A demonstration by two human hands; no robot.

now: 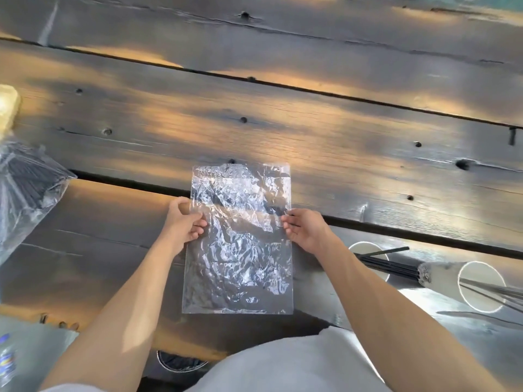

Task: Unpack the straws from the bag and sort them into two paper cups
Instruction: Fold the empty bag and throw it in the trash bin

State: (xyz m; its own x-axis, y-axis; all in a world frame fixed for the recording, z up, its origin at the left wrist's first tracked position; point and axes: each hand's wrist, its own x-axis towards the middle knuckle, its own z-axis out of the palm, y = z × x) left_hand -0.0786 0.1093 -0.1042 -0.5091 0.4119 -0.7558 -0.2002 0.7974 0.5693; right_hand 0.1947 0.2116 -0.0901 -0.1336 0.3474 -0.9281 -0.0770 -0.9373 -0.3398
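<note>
A crumpled clear plastic bag (240, 241), with no straws inside, lies flat on the dark wooden table. My left hand (184, 222) pinches its left edge and my right hand (304, 229) pinches its right edge. To the right stand two paper cups: the nearer one (365, 247) holds a bundle of black straws (387, 265) leaning right, the farther one (481, 287) holds several more straws (498, 292). At the far left lies another clear bag (25, 190) filled with black straws.
The table is made of wide planks (254, 114) with gaps between them. A pale yellow object (7, 108) sits at the left edge. A bottle (7, 360) shows at the bottom left, and my lap in light clothing (283, 363) is below.
</note>
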